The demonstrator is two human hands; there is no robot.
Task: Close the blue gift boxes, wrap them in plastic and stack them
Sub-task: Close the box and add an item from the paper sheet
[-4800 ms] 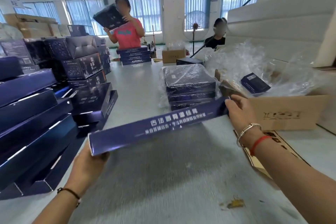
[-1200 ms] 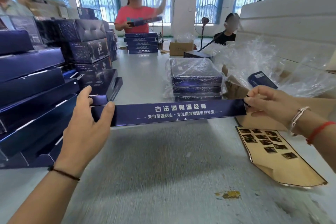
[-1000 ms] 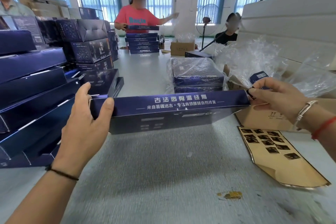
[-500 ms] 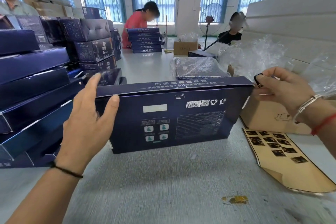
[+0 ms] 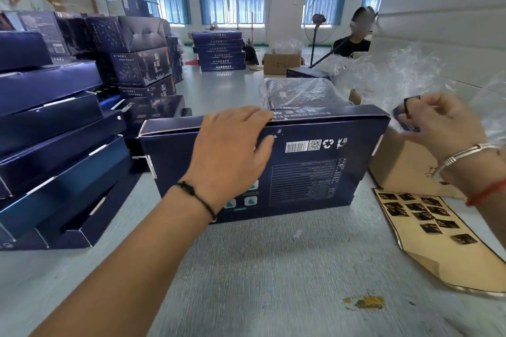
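Note:
A dark blue gift box (image 5: 315, 172) stands on its long edge on the grey table (image 5: 260, 282), its barcode face turned toward me. My left hand (image 5: 230, 150) rests on it, palm on that face and fingers laid over the top edge. My right hand (image 5: 443, 123) hovers just past the box's right end, apart from it, with fingers loosely curled. A small black loop (image 5: 410, 107) sits at its index fingertip; whether it is worn or pinched I cannot tell. Behind the box lies a plastic-wrapped stack of boxes (image 5: 298, 93).
Open blue boxes (image 5: 54, 131) are piled high on the left. A cardboard carton (image 5: 405, 169) heaped with clear plastic bags (image 5: 397, 76) stands at the right. A brown sticker sheet (image 5: 438, 232) lies in front of it. Another blue stack (image 5: 219, 52) and a seated person (image 5: 356, 38) are farther back.
The box has been tipped from flat up onto its edge and set on the table. My left hand slid from its left end to the top middle. My right hand let go.

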